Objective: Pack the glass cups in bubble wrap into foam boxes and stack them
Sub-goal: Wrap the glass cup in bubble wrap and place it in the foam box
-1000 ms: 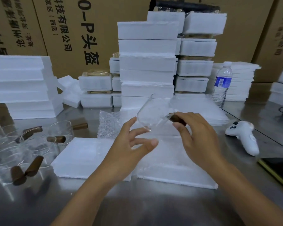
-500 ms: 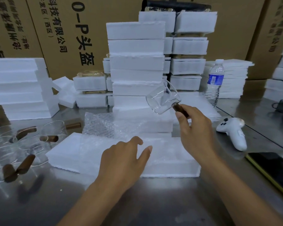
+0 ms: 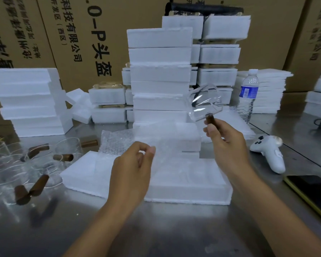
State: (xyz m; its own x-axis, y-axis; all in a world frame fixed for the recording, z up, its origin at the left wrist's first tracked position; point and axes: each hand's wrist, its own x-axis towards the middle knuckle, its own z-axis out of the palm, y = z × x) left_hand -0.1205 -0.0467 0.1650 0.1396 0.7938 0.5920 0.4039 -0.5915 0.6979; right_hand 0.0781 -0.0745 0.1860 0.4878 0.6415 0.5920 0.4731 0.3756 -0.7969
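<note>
At the far left, clear glass cups [image 3: 17, 164] with brown wooden handles lie on the steel table [image 3: 156, 234]. Their walls are too transparent to count, and the outermost are cut off by the frame. Behind them rises a stack of white foam slabs [image 3: 26, 101]. Brown cardboard cartons [image 3: 104, 34] along the far wall carry black print reading "科技有限公司", "(西区)" and "头盔". Near centre, the person's left hand [image 3: 132, 171] pinches the hard-to-see edge of a translucent bubble wrap sheet [image 3: 119, 141] between thumb and forefinger. The sheet veils an open white foam box [image 3: 189, 196] and the foot of a tall tower of white foam boxes [image 3: 159, 71]. To the right, the right hand [image 3: 228, 143] grips the brown handle of a tilted clear glass cup [image 3: 204, 102], held in the air. Farther right are a clear plastic water bottle [image 3: 248, 93] with an unreadable blue label, a white game controller [image 3: 269, 154], and a yellow-rimmed dark phone [image 3: 311, 193], cropped by the frame.
</note>
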